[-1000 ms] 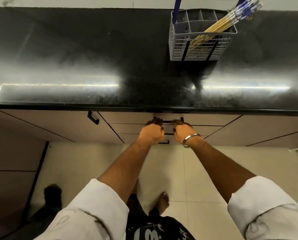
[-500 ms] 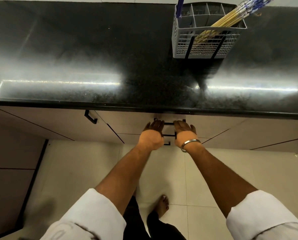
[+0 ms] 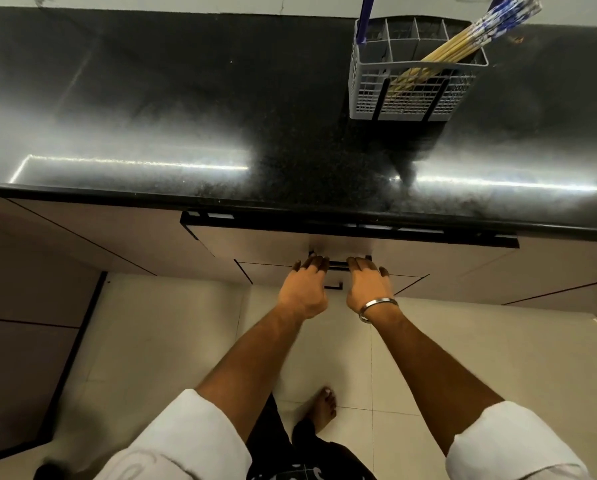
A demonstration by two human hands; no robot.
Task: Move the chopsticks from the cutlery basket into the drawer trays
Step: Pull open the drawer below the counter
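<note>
under the counter (image 3: pixel 186 199), both hands' grip curled on drawer handle (image 3: pixel 338 264), drawer (image 3: pixel 272 242) now slightly out

Chopsticks (image 3: pixel 463 50) leaning in cutlery basket (image 3: pixel 411 95) on countertop (image 3: pixel 186 98), far right. Drawer (image 3: pixel 290 240) below counter edge, partly out. Left hand (image 3: pixel 304 289) and right hand (image 3: pixel 368 287) side by side at drawer handle (image 3: pixel 338 265).

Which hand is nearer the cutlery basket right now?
Right. The right hand is on the drawer handle, almost straight below the cutlery basket; the left hand holds it further left.
</note>
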